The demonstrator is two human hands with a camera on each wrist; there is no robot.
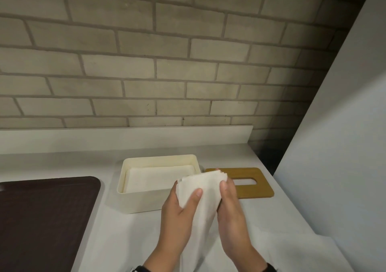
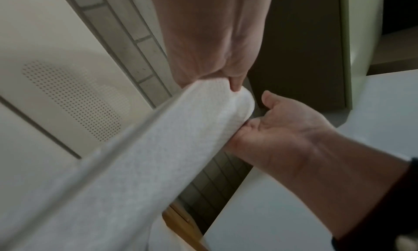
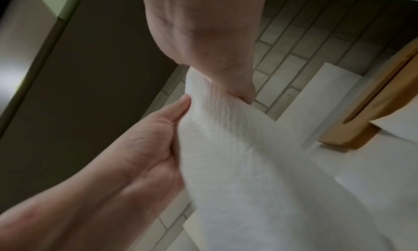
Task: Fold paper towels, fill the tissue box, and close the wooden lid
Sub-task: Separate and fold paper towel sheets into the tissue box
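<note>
Both hands hold a folded stack of white paper towels (image 1: 201, 190) off the counter, just in front of the cream tissue box (image 1: 146, 200). My left hand (image 1: 181, 205) grips the stack's left side with the thumb on top. My right hand (image 1: 227, 194) grips its right side. The box stands open with folded towels (image 1: 158, 178) lying flat inside. The wooden lid (image 1: 261, 188), with an oval slot, lies flat on the counter right of the box. In the left wrist view the towels (image 2: 158, 156) run between the left hand (image 2: 212, 49) and the right hand (image 2: 282, 126).
A dark brown board (image 1: 41, 219) lies on the white counter (image 1: 125, 240) to the left. The brick wall (image 1: 167, 63) rises behind, and a white panel (image 1: 338, 167) stands on the right. More loose white paper (image 1: 282, 248) lies on the counter near me.
</note>
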